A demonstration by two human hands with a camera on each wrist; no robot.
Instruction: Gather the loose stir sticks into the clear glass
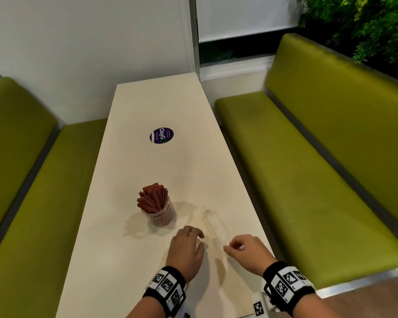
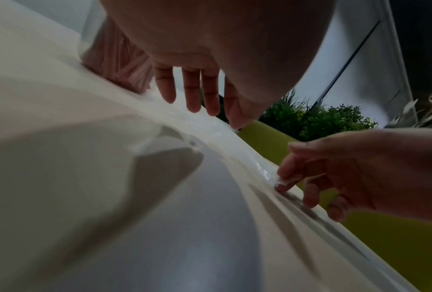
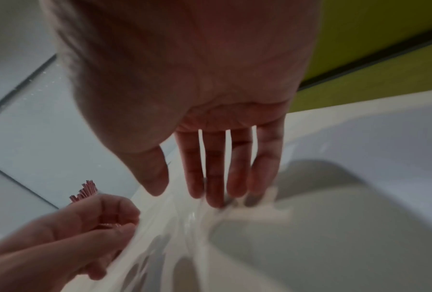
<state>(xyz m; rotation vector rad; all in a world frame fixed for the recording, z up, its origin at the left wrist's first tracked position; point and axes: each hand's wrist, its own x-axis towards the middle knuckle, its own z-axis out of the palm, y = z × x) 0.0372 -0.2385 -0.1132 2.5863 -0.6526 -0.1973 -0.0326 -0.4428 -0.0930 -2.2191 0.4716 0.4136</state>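
Observation:
A clear glass (image 1: 161, 215) packed with red stir sticks (image 1: 152, 198) stands upright on the cream table (image 1: 159, 104); the left wrist view shows the sticks (image 2: 115, 59) beyond the fingers. An empty clear plastic wrapper (image 1: 214, 228) lies flat to the glass's right. My left hand (image 1: 200, 240) hovers between glass and wrapper, fingers relaxed and holding nothing. My right hand (image 1: 231, 247) pinches the wrapper's near end (image 2: 272, 175) between thumb and forefinger. I see no loose sticks on the table.
A round purple sticker (image 1: 161, 135) sits further up the table. Green benches flank it on the left (image 1: 44, 191) and right (image 1: 296, 180). The table's far end meets a white wall. A black-and-white marker tag (image 1: 258, 308) lies at the near edge.

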